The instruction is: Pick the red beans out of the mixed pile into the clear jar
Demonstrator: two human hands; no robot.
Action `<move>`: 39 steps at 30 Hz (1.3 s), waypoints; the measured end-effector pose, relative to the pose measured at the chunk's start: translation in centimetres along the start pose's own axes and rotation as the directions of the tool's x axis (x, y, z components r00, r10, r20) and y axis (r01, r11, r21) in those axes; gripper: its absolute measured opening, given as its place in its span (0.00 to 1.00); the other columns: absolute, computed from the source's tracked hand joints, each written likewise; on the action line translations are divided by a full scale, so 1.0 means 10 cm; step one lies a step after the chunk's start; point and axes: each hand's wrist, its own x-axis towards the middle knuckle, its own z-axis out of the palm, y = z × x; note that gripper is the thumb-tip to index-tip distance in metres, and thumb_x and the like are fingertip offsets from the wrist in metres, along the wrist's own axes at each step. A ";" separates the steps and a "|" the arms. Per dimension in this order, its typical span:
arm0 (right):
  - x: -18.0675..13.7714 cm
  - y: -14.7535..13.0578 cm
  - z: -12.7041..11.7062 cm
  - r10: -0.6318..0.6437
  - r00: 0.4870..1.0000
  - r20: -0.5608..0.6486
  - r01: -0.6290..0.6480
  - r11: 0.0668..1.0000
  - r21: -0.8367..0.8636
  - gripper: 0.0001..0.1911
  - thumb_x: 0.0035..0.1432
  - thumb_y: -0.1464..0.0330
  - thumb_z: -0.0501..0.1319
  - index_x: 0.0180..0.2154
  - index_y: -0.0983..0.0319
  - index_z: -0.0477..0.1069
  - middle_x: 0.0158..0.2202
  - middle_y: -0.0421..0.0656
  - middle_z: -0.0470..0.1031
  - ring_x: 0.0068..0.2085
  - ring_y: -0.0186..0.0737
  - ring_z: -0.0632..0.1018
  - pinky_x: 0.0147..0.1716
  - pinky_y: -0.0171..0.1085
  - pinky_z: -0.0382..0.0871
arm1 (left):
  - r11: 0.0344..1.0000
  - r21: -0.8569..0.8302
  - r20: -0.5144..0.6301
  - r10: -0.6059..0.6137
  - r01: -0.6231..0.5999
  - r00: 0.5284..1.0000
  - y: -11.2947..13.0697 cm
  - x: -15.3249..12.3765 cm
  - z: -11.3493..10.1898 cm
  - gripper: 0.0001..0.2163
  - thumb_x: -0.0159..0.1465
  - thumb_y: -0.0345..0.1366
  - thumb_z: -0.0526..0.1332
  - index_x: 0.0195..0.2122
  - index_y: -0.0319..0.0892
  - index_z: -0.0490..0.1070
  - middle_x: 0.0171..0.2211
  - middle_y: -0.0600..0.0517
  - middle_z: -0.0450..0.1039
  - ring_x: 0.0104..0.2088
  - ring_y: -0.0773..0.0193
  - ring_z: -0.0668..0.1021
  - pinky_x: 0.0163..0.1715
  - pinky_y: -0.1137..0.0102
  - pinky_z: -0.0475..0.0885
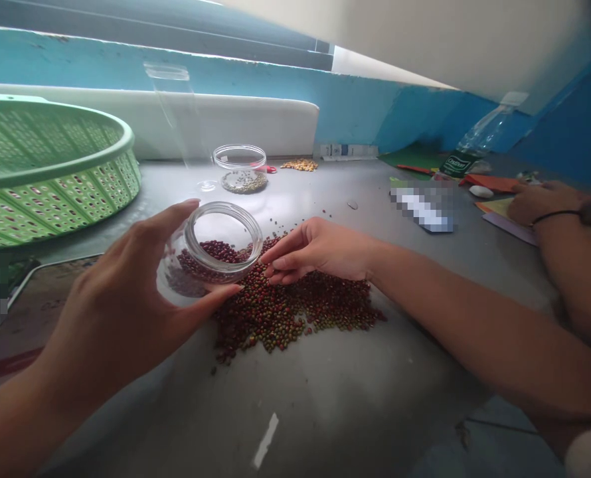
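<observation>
The left hand (126,299) holds a small clear round plastic jar (216,255) just above the grey table (355,398), tilted with its mouth toward 3 o'clock. The thumb lies over the top wall and the fingers are wrapped under the base. The jar is partly filled with dark red beans.

At 3 o'clock from the jar mouth, the right hand (320,255) has its fingertips pressed together, just beside the rim. It cannot be seen whether a bean is pinched between them. Below it lies a loose pile of mixed red and green beans (295,312).

Handling, by judgement:
- Jar: light, stiff, smooth-walled and probably slippery. Grip around the wall below the rim.
- Beans: small, hard and apt to roll. Pick them up with the fingertips.

At 12 o'clock stands a second clear jar holding greenish beans (240,169). A green perforated plastic basket (51,172) is at 10 o'clock. Another person's hand (539,202) rests at 2 o'clock.
</observation>
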 end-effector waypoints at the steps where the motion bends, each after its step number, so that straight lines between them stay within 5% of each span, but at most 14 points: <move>1: -0.01 -0.01 0.00 -0.002 1.000 0.001 0.002 1.000 -0.020 0.11 0.58 0.76 0.66 0.44 0.68 0.79 0.36 0.46 0.83 0.35 0.32 0.83 0.39 0.30 0.79 | 1.000 -0.002 0.001 -0.001 0.001 1.000 0.00 0.00 0.00 0.42 0.53 0.57 0.66 0.66 0.53 0.52 0.59 0.51 0.69 0.54 0.47 0.77 0.55 0.56 0.73; 10: 0.00 0.01 -0.02 -0.041 0.999 -0.021 0.038 0.991 -0.128 0.16 0.52 0.69 0.71 0.44 0.66 0.79 0.34 0.45 0.82 0.33 0.35 0.81 0.35 0.34 0.79 | 1.000 -0.006 -0.005 -0.016 0.016 1.000 0.01 0.01 0.01 0.43 0.52 0.57 0.67 0.66 0.53 0.53 0.59 0.51 0.70 0.54 0.47 0.77 0.55 0.55 0.73; 16: -0.02 0.00 0.02 -0.258 0.957 -0.132 0.186 0.897 -0.402 0.20 0.49 0.63 0.73 0.44 0.65 0.78 0.26 0.42 0.78 0.25 0.32 0.75 0.22 0.32 0.68 | 1.000 -0.007 0.001 0.005 -0.005 1.000 0.01 0.00 0.00 0.42 0.53 0.58 0.66 0.66 0.53 0.53 0.59 0.51 0.69 0.55 0.48 0.76 0.56 0.56 0.73; 21: -0.13 -0.09 0.07 -0.507 0.834 -0.219 0.360 0.800 -0.480 0.18 0.51 0.67 0.72 0.44 0.64 0.77 0.28 0.41 0.78 0.27 0.33 0.76 0.24 0.33 0.67 | 0.999 -0.006 0.014 0.033 -0.033 0.999 0.01 0.00 0.00 0.42 0.54 0.58 0.66 0.66 0.54 0.51 0.59 0.52 0.70 0.55 0.49 0.77 0.54 0.57 0.74; 27: -0.22 -0.12 0.30 -0.823 0.512 -0.245 0.533 0.529 -0.661 0.06 0.60 0.65 0.66 0.36 0.62 0.79 0.38 0.41 0.81 0.37 0.35 0.79 0.37 0.36 0.74 | 0.998 -0.015 -0.018 0.057 -0.057 0.998 0.05 0.02 -0.02 0.41 0.54 0.55 0.67 0.66 0.53 0.53 0.59 0.53 0.69 0.57 0.51 0.75 0.56 0.58 0.73; 33: -0.20 -0.12 0.36 -0.888 0.457 -0.039 0.585 0.334 -0.739 0.09 0.65 0.66 0.61 0.45 0.58 0.78 0.47 0.39 0.79 0.46 0.36 0.78 0.47 0.39 0.72 | 0.998 -0.036 -0.003 0.047 -0.047 0.999 0.05 0.00 0.01 0.41 0.54 0.58 0.65 0.66 0.55 0.52 0.59 0.53 0.70 0.55 0.51 0.76 0.55 0.58 0.74; 35: -0.20 -0.15 0.24 -0.865 0.492 -0.095 0.536 0.387 -0.750 0.10 0.66 0.67 0.59 0.44 0.61 0.78 0.45 0.42 0.79 0.44 0.37 0.78 0.44 0.38 0.72 | 0.999 -0.036 -0.019 0.016 -0.017 1.000 0.03 0.01 0.01 0.42 0.53 0.58 0.65 0.66 0.52 0.53 0.61 0.52 0.68 0.57 0.49 0.75 0.58 0.56 0.71; 36: -0.21 -0.17 0.17 -0.828 0.551 -0.108 0.496 0.428 -0.756 0.10 0.65 0.67 0.60 0.43 0.63 0.78 0.42 0.43 0.79 0.42 0.37 0.78 0.42 0.38 0.72 | 0.999 -0.034 -0.028 0.000 -0.001 1.000 0.01 0.02 0.00 0.42 0.53 0.58 0.66 0.66 0.51 0.53 0.62 0.51 0.67 0.58 0.48 0.74 0.59 0.55 0.71; 39: -0.19 -0.16 -0.05 -0.553 0.829 0.078 0.390 0.472 -0.791 0.07 0.61 0.71 0.63 0.40 0.63 0.80 0.38 0.43 0.80 0.38 0.37 0.77 0.40 0.37 0.70 | 0.998 -0.036 -0.049 -0.048 0.047 0.998 -0.02 0.04 -0.02 0.43 0.51 0.56 0.68 0.65 0.49 0.54 0.62 0.50 0.67 0.59 0.47 0.74 0.60 0.53 0.70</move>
